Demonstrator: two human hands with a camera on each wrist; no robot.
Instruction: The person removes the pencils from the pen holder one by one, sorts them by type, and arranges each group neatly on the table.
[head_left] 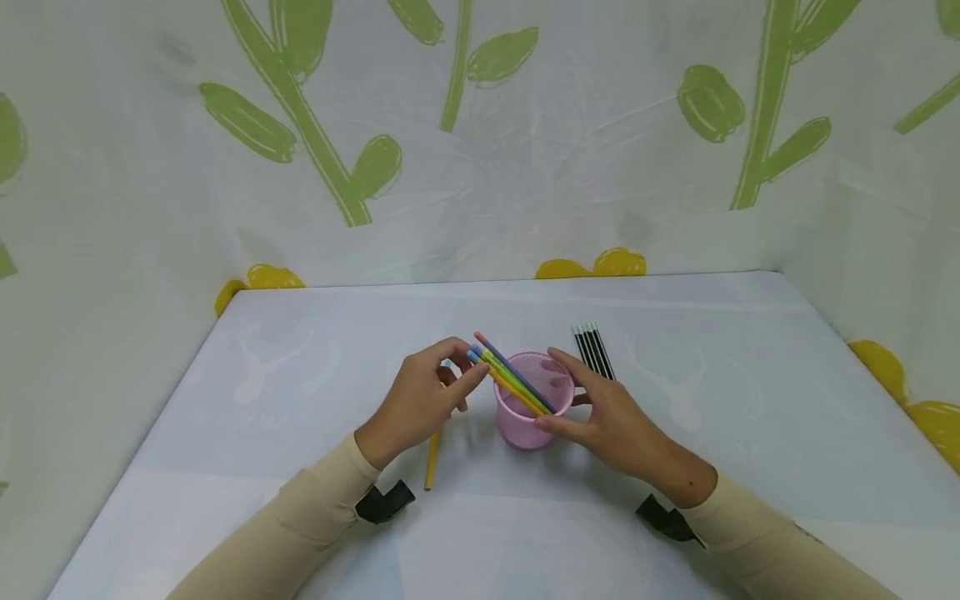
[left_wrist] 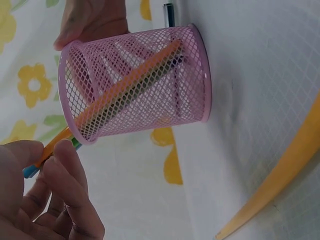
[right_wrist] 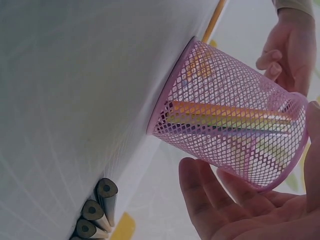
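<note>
A pink mesh pencil cup [head_left: 525, 429] stands on the table, with several colored pencils [left_wrist: 132, 80] leaning inside it: orange-yellow, green and blue ones show. My left hand [head_left: 420, 396] is at the upper left of the cup and pinches the top end of an orange-yellow pencil [left_wrist: 57, 139] between thumb and finger. On the other side, my right hand [head_left: 618, 421] holds the cup near its rim, the thumb in front and the fingers behind. In the right wrist view, that hand's fingers [right_wrist: 207, 187] curve along the mesh wall.
A loose yellow pencil [head_left: 432, 462] lies on the table below my left hand. Several black-and-white striped pencils [head_left: 594, 350] lie side by side behind my right hand. White cloth walls [head_left: 525, 192] with printed leaves and flowers border the table [head_left: 337, 333].
</note>
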